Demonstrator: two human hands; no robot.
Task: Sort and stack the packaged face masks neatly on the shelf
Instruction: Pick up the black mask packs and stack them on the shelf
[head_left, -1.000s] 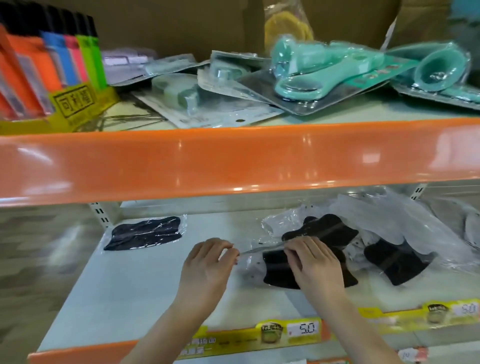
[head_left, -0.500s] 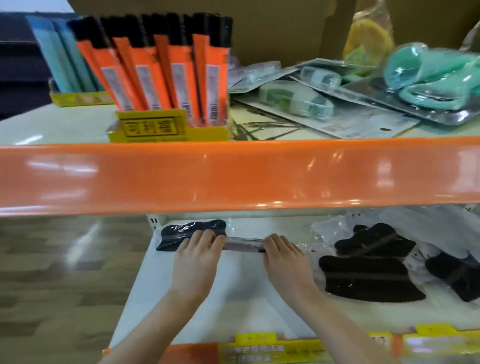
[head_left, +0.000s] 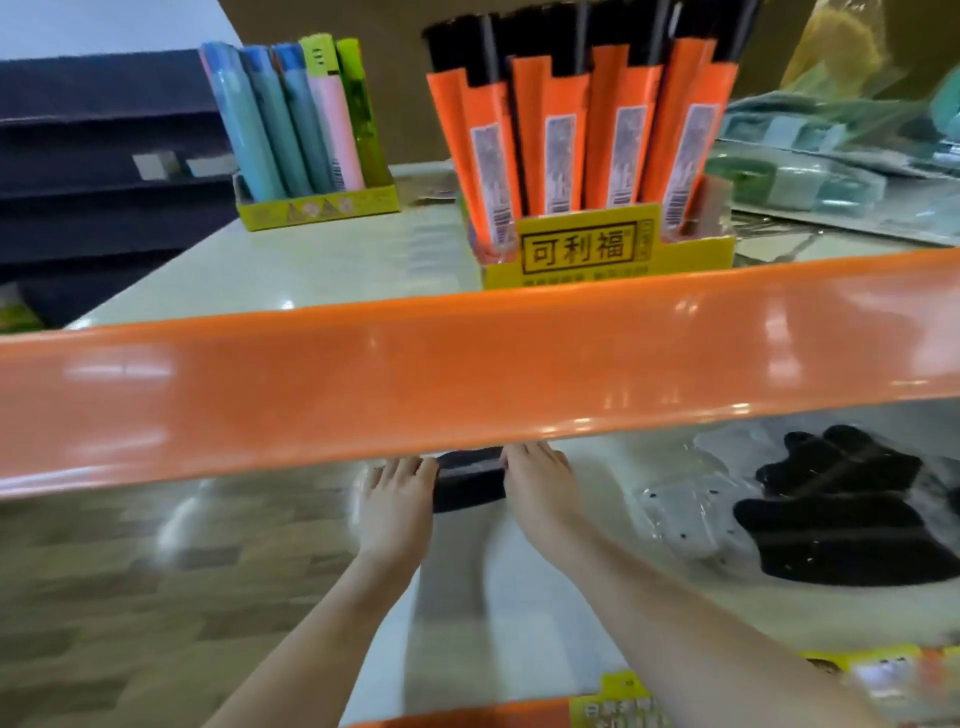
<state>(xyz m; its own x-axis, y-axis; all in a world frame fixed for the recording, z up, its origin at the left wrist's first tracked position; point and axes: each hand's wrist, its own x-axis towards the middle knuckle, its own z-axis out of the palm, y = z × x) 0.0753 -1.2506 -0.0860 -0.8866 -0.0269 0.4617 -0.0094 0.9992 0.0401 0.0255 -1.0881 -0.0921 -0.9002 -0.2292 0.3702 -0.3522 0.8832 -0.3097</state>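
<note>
Both hands reach under the glossy orange shelf lip (head_left: 467, 374). The left hand (head_left: 397, 506) and right hand (head_left: 540, 493) flank a black face mask in clear plastic wrap (head_left: 470, 486), probably squaring it onto a stack. The lip hides the fingertips, so their grip cannot be told. Right of the lip's middle, loose black packaged masks (head_left: 841, 530) lie on the pale lower shelf board (head_left: 519, 597); wood-pattern flooring (head_left: 130, 597) shows left.

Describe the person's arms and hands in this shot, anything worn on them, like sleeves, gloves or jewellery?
Both forearms are bare as far as the frame shows, with no sleeve in view. The left hand and right hand wear no gloves, and no watch or bracelet shows at either wrist. The fingertips are hidden behind the orange shelf edge, so rings cannot be ruled out.
</note>
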